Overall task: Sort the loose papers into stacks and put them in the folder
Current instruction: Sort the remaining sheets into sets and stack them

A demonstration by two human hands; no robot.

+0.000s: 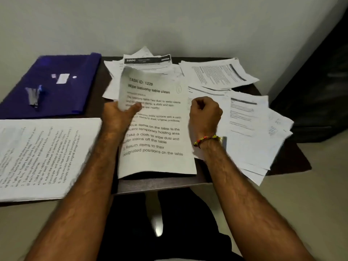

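Observation:
A printed sheet headed "TASK ID: 1228" point(158, 132) is lifted off the table in front of me, its top left corner curling over. My left hand point(120, 113) pinches its left edge, thumb on the print. My right hand point(204, 113) is closed at the sheet's right edge; whether it grips the paper I cannot tell. A neat stack of papers point(47, 157) lies at the near left. A blue folder point(52, 85) lies closed at the far left. Loose papers point(248, 117) are scattered across the right and back of the dark table point(156, 182).
A pen with a blue cap point(35, 95) and a small white slip point(63, 78) rest on the folder. The pale wall stands just behind the table. A dark object point(320, 81) fills the right side. Some papers overhang the table's right edge.

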